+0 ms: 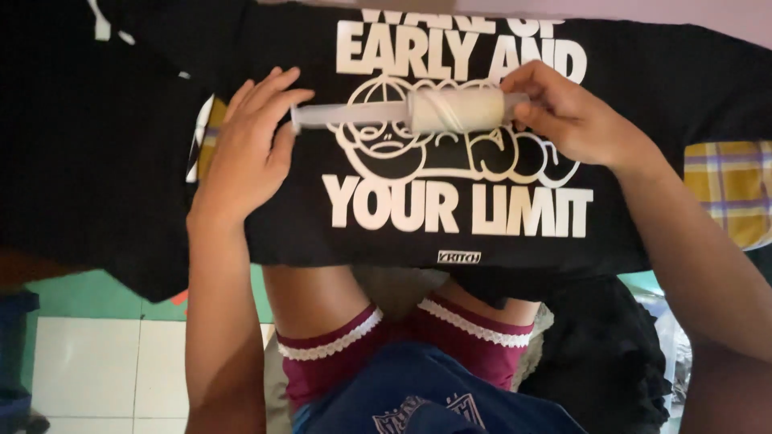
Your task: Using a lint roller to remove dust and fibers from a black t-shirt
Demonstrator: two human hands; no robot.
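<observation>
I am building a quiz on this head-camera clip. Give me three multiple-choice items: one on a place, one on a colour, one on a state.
1. Where does the roller lie?
A. on the black shirt
B. on the floor tiles
C. on the person's lap

2. What colour is the shirt?
A. white
B. black
C. maroon

3. How does the left hand rest?
A. in a fist
B. flat with fingers spread
C. pinching a cloth edge

Answers: 1 A, it lies across the white print; 2 B, black fabric with a white print; 3 B, the palm lies flat by the roller's end, while the right hand grips the other end.
</observation>
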